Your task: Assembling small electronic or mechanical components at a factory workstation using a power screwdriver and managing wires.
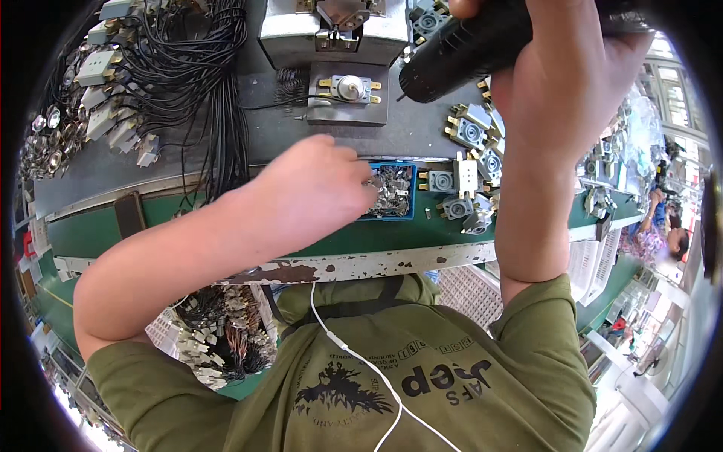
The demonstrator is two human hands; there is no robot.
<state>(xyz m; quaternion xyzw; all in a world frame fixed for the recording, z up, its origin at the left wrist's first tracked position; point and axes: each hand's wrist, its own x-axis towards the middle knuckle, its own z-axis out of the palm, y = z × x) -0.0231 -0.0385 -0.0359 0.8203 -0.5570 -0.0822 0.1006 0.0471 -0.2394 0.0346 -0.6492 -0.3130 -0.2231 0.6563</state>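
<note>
My left hand (309, 188) reaches into a small blue tray (410, 192) of little metal parts (392, 192); its fingertips are down among them, and whether they pinch one is hidden. My right hand (561, 75) is raised and wrapped around a black power screwdriver (467, 49), whose tip points left toward a grey fixture (348, 113). A small white switch part with brass terminals (349, 88) sits on top of that fixture.
Several grey switch parts (471, 162) lie to the right of the tray. Bundles of black wires (203, 83) with white connectors cover the left of the bench. A metal machine block (331, 30) stands at the back. Another person (663, 230) sits at far right.
</note>
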